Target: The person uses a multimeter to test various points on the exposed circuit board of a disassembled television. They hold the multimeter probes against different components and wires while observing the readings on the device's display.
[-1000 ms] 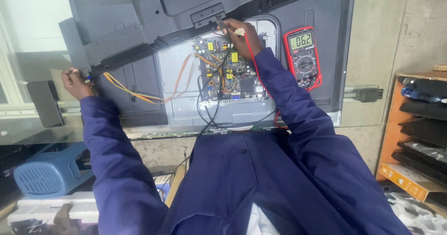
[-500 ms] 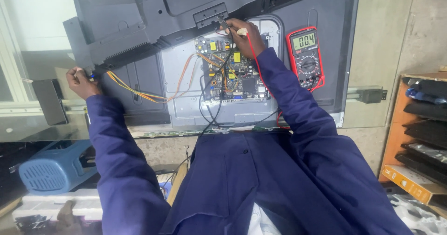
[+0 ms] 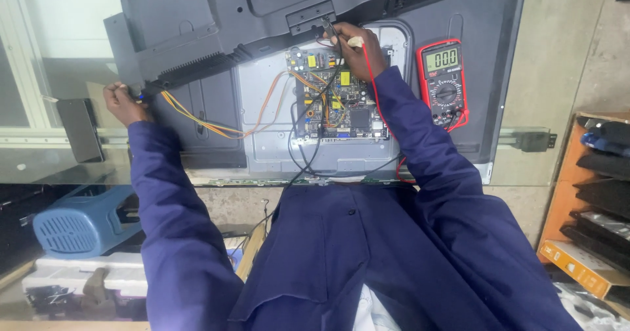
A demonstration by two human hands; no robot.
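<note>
With the right hand pinching a probe at the top of the circuit board and the left hand gripping the wire ends at the television's edge, the meter now shows a different reading than before.

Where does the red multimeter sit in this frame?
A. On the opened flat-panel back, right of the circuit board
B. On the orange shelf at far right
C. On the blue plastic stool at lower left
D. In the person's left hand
A: the red multimeter lies on the grey panel back, right of the circuit board that the right hand probes.
</note>
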